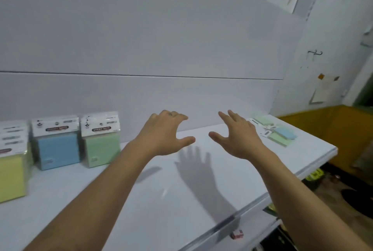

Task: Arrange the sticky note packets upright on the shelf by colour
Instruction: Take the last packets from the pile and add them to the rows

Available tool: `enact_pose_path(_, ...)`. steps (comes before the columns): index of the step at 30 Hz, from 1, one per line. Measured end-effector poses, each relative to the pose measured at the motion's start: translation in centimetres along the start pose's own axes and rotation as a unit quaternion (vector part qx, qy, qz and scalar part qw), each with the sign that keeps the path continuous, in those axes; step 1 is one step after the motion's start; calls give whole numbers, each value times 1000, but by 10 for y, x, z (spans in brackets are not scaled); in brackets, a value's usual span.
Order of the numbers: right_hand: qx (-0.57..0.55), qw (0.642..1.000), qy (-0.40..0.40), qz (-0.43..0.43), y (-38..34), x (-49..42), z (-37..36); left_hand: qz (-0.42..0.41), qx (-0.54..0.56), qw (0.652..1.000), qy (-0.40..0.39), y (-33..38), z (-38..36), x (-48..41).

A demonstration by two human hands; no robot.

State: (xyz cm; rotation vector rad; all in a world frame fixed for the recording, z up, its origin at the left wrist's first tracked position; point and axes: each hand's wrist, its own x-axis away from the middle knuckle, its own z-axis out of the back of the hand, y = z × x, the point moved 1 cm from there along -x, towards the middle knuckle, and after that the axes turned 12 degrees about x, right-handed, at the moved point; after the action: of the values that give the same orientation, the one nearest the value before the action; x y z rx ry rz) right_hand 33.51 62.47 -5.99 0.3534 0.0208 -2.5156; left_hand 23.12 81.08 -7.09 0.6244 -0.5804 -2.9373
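Left hand (165, 133), right hand (240, 139), above shelf (121, 200), green packet (101, 143) reading "STICKY NOTE"

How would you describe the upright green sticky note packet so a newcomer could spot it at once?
On the white shelf against the pale wall, look left, where packets stand upright in a row. The green packet is the rightmost of that row, beside the blue packet; the loose pile at the shelf's right end also holds green packets, but those lie flat.
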Motion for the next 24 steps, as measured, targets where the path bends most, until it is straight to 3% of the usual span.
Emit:
enact_pose_path(11,-59,997,-19,-54,126,-30,-34,-6,10,999,-32,69,-73,-84)
enact_pose_path(24,-81,980,-62,-169,365,-81,-115,8,49,993,-111,188,-243,-226)
